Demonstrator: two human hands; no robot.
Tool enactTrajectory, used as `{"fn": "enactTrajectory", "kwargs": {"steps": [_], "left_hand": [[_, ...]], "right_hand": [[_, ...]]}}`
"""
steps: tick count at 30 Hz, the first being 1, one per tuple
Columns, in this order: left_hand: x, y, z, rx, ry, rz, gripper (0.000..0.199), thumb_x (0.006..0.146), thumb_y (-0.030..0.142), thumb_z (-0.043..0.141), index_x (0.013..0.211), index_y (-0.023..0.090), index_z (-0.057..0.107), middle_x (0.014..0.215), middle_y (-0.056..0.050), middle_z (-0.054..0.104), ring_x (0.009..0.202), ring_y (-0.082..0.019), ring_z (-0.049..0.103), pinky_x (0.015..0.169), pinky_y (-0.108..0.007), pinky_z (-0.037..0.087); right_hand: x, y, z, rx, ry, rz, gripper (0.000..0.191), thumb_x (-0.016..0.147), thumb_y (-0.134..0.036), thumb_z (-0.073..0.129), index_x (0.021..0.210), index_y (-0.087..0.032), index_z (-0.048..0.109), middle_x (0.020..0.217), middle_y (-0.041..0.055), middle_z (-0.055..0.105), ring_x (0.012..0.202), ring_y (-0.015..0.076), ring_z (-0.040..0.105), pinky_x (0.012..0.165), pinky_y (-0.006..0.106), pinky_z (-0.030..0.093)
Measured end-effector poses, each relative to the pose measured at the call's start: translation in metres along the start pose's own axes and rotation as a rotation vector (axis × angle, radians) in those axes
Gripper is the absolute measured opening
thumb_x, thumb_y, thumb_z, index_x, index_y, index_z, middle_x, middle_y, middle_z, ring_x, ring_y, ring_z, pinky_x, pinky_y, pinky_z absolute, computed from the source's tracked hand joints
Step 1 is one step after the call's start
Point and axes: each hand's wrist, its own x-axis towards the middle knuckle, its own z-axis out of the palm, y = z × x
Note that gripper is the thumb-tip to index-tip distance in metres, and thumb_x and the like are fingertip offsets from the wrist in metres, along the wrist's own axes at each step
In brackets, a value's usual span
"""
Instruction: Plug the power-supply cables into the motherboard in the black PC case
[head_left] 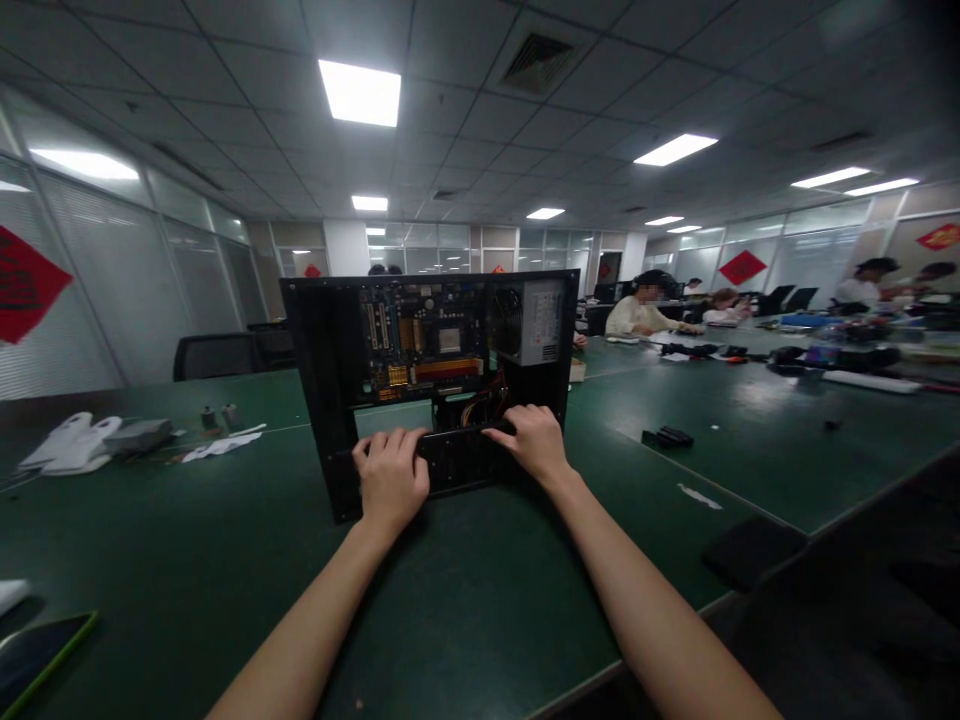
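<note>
A black computer case (319, 400) stands on the green table in front of me, its side open towards me. Inside it show a motherboard (450, 342), a grey power supply (541, 322) at the upper right and a bundle of coloured cables (480, 405). My left hand (394, 475) is closed over the crossbar low on the case, fingers hooked behind its top edge. Farther right along the same bar, my right hand (536, 440) grips it too, thumb pointing left. Fingertips of both hands are partly hidden behind the metal.
Left on the table (225, 560) lie white gloves (71, 442), a grey box (139, 436) and a green-edged phone (45, 655). A black object (667, 437) lies to the right. People sit at the far tables, one in a light top (637, 312). An office chair (217, 357) stands behind.
</note>
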Motion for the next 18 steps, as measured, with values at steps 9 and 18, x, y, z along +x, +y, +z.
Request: {"fn": "enactTrajectory", "kwargs": {"steps": [9,18], "left_hand": [[0.001,0.003,-0.002,-0.021,-0.004,-0.018,0.030,0.100,0.024,0.051,0.120,0.024,0.073,0.112,-0.010,0.076,0.106,-0.032,0.062,0.103,-0.054,0.034],[-0.001,0.011,-0.002,-0.060,-0.011,-0.011,0.030,0.105,0.031,0.046,0.117,0.022,0.073,0.110,-0.010,0.076,0.104,-0.031,0.063,0.102,-0.052,0.034]], "right_hand": [[0.004,0.002,-0.005,0.007,-0.047,0.103,0.056,0.092,-0.071,0.068,0.078,-0.017,0.076,0.084,0.0113,0.076,0.082,0.0255,0.065,0.075,0.036,0.032],[0.003,0.002,-0.022,-0.017,-0.143,0.099,0.060,0.086,-0.077,0.070,0.074,-0.018,0.077,0.080,0.0113,0.077,0.077,0.0247,0.069,0.064,0.032,0.029]]}}
